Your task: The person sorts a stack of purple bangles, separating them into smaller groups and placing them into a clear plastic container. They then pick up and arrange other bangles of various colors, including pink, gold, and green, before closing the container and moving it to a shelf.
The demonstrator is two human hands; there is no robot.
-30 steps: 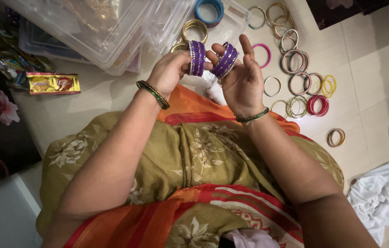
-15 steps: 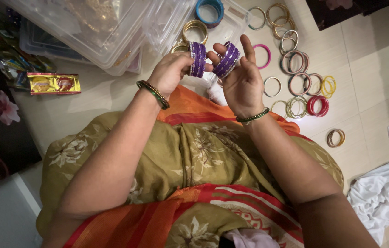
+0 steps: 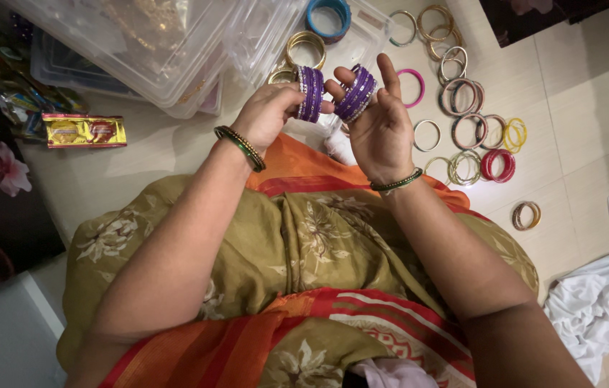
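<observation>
My left hand (image 3: 268,115) grips a stack of purple bangles (image 3: 310,93) held upright in front of me. My right hand (image 3: 380,129) holds a second purple bangle stack (image 3: 355,93) between thumb and fingers, the index finger pointing up. The two stacks sit side by side, a small gap between them, above my lap. Each wrist carries a dark green bangle.
Several loose bangles (image 3: 463,108) in gold, pink, red and yellow lie on the tiled floor to the right. Clear plastic boxes (image 3: 146,50) stand at the top left, one holding a blue bangle (image 3: 327,18). A yellow-red packet (image 3: 85,131) lies left; white cloth (image 3: 606,294) lies right.
</observation>
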